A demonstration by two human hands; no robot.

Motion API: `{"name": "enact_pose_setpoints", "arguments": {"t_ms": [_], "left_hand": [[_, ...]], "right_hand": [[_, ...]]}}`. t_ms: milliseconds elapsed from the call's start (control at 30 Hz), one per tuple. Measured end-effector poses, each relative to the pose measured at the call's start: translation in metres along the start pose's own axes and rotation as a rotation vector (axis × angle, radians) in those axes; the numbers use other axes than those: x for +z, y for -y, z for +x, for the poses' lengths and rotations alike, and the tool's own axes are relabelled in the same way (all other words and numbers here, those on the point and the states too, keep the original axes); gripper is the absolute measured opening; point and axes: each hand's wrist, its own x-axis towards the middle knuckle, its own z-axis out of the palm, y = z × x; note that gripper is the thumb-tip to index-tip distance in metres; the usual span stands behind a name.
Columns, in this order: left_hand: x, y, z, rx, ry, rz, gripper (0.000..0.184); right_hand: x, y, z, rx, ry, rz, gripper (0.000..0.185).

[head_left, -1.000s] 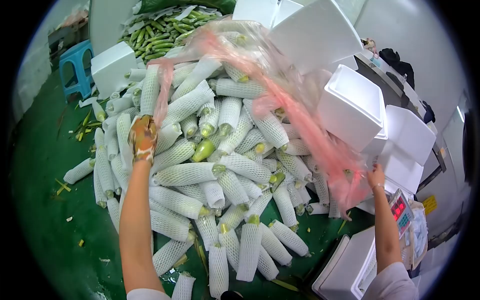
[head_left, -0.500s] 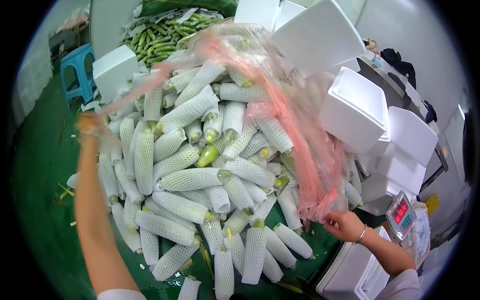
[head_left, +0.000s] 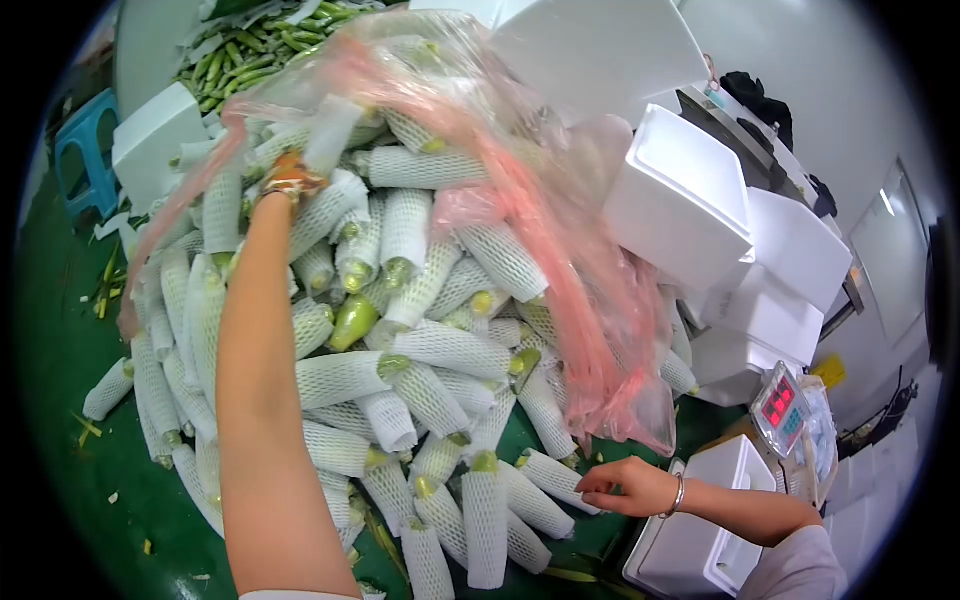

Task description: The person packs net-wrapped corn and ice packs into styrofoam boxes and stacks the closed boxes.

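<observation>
My left hand (head_left: 293,178), in an orange-and-white glove, reaches into the upper left of the heap. Its fingers are closed around the lower end of a long vegetable in white foam netting (head_left: 332,133), which is blurred by motion. Beside the front right of the heap hovers my right hand (head_left: 630,487), bare, a metal bracelet at the wrist. Its fingers are loosely bent and hold nothing; a netted vegetable (head_left: 550,478) lies close to the fingertips. Clear plastic sheeting with a pink edge (head_left: 575,330) lies draped over the back and right of the heap.
Unwrapped green vegetables (head_left: 245,60) are piled behind. White foam boxes (head_left: 690,190) are stacked at the right, with another open foam box (head_left: 700,530) below. A scale with a red display (head_left: 779,405) stands there. A blue stool (head_left: 88,160) is on the green floor at left.
My left hand has let the sheeting's left edge fall and moved right into the heap, onto a netted vegetable. My right hand has released the sheeting and dropped lower. The view has shifted.
</observation>
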Motion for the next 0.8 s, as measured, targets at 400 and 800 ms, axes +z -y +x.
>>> {"name": "enact_pose_setpoints", "arguments": {"t_ms": [400, 800], "left_hand": [[-0.102, -0.035, -0.196, 0.473, -0.512, -0.484, 0.047], [0.078, -0.142, -0.600, -0.604, 0.021, -1.780, 0.051]], "right_hand": [[0.038, 0.019, -0.031, -0.147, -0.275, 0.074, 0.020], [0.183, 0.091, 0.012, 0.447, -0.430, 1.777, 0.021]]}}
